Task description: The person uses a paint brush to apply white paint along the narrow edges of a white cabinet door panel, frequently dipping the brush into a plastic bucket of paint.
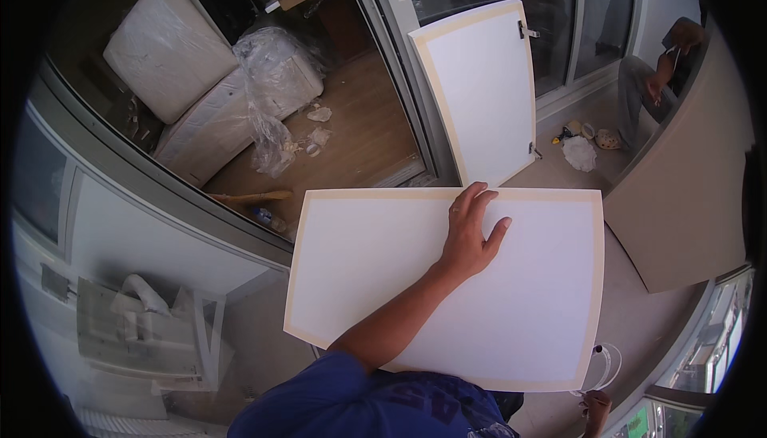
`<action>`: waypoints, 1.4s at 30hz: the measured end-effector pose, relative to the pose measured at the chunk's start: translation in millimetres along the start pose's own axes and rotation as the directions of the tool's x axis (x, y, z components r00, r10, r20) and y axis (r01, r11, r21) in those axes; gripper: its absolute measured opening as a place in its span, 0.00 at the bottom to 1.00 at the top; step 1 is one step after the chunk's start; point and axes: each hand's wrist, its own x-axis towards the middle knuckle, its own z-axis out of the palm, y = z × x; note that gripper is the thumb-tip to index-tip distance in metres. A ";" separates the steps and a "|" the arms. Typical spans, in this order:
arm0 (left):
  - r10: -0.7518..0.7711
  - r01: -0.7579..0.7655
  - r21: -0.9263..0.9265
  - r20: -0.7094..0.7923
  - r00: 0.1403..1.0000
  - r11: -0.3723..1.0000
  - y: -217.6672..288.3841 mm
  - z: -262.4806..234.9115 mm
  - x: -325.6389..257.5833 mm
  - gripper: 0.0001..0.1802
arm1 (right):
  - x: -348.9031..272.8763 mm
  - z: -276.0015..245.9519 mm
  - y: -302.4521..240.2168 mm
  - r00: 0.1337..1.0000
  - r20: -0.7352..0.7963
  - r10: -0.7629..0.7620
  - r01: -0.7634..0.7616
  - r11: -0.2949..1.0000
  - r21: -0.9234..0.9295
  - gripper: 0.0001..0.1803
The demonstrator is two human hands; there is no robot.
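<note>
White cabinet door panel lies flat in front of me, left hand spread open on top, fingers flat. Looks mid-positioning; shifting it next probably needs an edge grip. Right hand isn't visible.

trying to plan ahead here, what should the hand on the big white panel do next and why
Probably bring the other hand to the large white flat panel with the beige border before shifting it. Only the left hand shows, lying flat and open on the panel's top face near its far edge, gripping nothing. A second white door panel with hinges leans close behind.
</note>
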 end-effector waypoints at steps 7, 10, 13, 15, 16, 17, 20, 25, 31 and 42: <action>-0.001 0.011 0.080 -0.116 0.993 0.997 -13.8 -44.5 10.3 0.25 | 80.8 14.0 -4.9 0.970 0.148 -0.191 0.159 0.966 0.204 0.10; -0.043 0.052 0.063 -0.128 0.991 0.997 -17.1 -51.9 4.4 0.27 | 71.7 29.2 -37.1 0.978 0.179 -0.106 0.012 0.887 0.462 0.10; -0.060 0.065 0.033 -0.127 0.990 0.997 -15.3 -50.9 4.1 0.27 | 74.4 21.1 -74.2 0.965 0.161 -0.208 0.028 0.690 0.724 0.11; -0.034 0.038 0.031 -0.114 0.993 0.999 -4.7 -49.4 6.5 0.26 | 66.9 12.6 -97.7 0.941 0.113 -0.318 0.088 0.555 0.827 0.12; -0.018 0.021 0.026 -0.101 0.995 0.999 -1.8 -46.5 8.8 0.25 | 65.8 10.4 -116.7 0.913 0.111 -0.393 0.104 0.488 0.867 0.13; -0.012 0.016 0.039 -0.111 0.994 0.999 2.9 -43.7 9.7 0.24 | 60.6 13.5 -136.1 0.905 0.066 -0.420 0.148 0.456 0.878 0.11; -0.013 0.015 0.024 -0.089 0.996 1.000 4.5 -43.1 10.2 0.25 | 54.4 28.0 -211.9 0.787 0.003 -0.617 0.304 0.392 0.868 0.07; 0.013 0.001 0.158 -0.088 0.996 0.987 4.9 -54.0 7.6 0.24 | 49.9 64.1 -321.5 0.692 0.018 -0.722 0.240 0.253 0.937 0.07; 0.023 -0.002 0.232 -0.087 0.996 0.973 6.4 -63.5 4.6 0.23 | 41.4 74.3 -368.9 0.590 0.103 -0.801 0.210 0.276 0.938 0.09; 0.094 -0.078 0.359 -0.028 0.995 0.930 19.0 -53.1 8.2 0.23 | 44.1 77.3 -370.8 0.573 0.103 -0.813 0.347 0.354 0.869 0.13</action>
